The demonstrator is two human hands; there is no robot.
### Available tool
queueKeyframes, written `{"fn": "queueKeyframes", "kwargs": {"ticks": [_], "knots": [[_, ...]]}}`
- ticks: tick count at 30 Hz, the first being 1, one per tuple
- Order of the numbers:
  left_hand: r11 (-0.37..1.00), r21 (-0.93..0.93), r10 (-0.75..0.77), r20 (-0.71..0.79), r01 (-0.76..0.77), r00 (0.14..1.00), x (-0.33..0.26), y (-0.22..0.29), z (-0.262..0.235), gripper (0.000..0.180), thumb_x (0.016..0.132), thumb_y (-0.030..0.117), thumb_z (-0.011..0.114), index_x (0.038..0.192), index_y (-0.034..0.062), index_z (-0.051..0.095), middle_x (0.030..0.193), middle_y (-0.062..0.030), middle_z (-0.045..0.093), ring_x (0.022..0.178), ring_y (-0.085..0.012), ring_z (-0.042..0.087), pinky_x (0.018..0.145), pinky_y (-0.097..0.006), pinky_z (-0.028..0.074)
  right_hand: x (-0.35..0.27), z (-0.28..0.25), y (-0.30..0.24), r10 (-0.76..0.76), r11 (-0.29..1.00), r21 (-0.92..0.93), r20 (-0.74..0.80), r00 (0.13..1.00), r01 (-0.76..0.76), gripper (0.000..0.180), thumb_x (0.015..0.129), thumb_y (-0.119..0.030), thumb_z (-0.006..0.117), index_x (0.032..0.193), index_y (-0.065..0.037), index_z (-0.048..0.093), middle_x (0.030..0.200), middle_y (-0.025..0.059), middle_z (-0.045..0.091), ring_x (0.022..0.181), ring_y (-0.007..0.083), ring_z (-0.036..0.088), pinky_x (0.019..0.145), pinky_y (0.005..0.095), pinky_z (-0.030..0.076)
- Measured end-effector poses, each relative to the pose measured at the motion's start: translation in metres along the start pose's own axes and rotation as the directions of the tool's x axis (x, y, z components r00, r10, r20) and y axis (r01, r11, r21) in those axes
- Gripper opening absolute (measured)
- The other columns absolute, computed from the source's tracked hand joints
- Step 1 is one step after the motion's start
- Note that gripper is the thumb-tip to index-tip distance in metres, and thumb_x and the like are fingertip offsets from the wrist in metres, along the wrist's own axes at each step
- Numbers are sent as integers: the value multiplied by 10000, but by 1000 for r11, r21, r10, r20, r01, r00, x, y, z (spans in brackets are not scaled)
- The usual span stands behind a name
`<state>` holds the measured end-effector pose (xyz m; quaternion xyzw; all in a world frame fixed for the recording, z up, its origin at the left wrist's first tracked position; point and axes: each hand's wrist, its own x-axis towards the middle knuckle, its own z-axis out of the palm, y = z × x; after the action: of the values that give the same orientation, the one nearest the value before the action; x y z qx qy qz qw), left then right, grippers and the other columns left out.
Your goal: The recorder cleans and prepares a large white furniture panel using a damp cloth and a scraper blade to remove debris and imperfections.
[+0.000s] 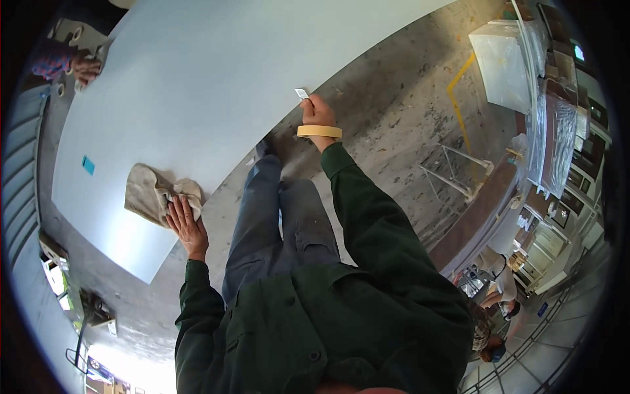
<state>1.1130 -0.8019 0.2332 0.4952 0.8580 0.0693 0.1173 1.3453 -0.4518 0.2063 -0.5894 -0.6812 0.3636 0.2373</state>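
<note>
My left hand (186, 226) lies with fingers stretched out on a crumpled beige cloth (147, 194), which rests on a large pale, smooth panel (197, 72). Between the closed fingers and thumb of my right hand (318, 113) is a small white rectangular piece (301, 93); its exact kind is unclear. That hand is at the panel's near right edge. A yellow roll of masking tape (319, 132) sits around my right wrist like a bracelet. On the panel's left part lies a small teal rectangle (88, 165).
Another person's hand (85, 67) touches the panel's far left edge. To the right, a white metal trestle (456, 172) stands on the stained concrete floor (400, 118), near a plastic-wrapped stack (554, 144) and a white block (500, 65). Other people (489, 335) are at the lower right.
</note>
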Motion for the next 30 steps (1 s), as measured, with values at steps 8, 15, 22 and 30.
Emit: {"fn": "queueKeyframes", "kwargs": {"ticks": [8, 15, 22, 30], "knots": [[998, -35, 45, -45, -46, 998, -40, -65, -4, 730, 801, 93, 515, 1484, 118, 260, 1542, -97, 228, 1435, -309, 144, 1138, -495, 47, -100, 85, -23, -61, 998, -28, -67, 996, 60, 158, 863, -217, 554, 834, -63, 574, 785, 194, 618, 760, 425, 579, 621, 471, 465], [990, -44, 135, -37, -137, 990, -76, -116, -20, 743, 798, 54, 531, 1482, 169, 264, 1534, -68, 251, 1423, -293, 191, 1146, -487, 104, -194, 139, -86, 0, 1000, -9, -1, 1000, 0, 189, 875, -238, 532, 841, -57, 578, 792, 195, 621, 765, 422, 580, 629, 483, 455], [996, 88, 32, -167, -18, 986, -219, -290, -30, 605, 890, 60, 461, 1468, 119, 290, 1512, -97, 295, 1384, -312, 274, 1114, -464, 207, -314, 220, -126, -85, 994, -77, -19, 996, 83, 181, 876, -233, 542, 814, -63, 543, 766, 182, 617, 750, 419, 576, 616, 501, 446], [167, -768, -635, 396, 619, 663, -397, -491, -23, 501, 965, 280, 472, 1404, 62, 369, 1299, -130, 512, 1127, -231, 516, 941, -347, 421, -478, 331, -196, -64, 997, -54, -43, 997, 62, 179, 898, -242, 516, 824, -80, 528, 768, 190, 600, 762, 428, 569, 608, 511, 436]]}}
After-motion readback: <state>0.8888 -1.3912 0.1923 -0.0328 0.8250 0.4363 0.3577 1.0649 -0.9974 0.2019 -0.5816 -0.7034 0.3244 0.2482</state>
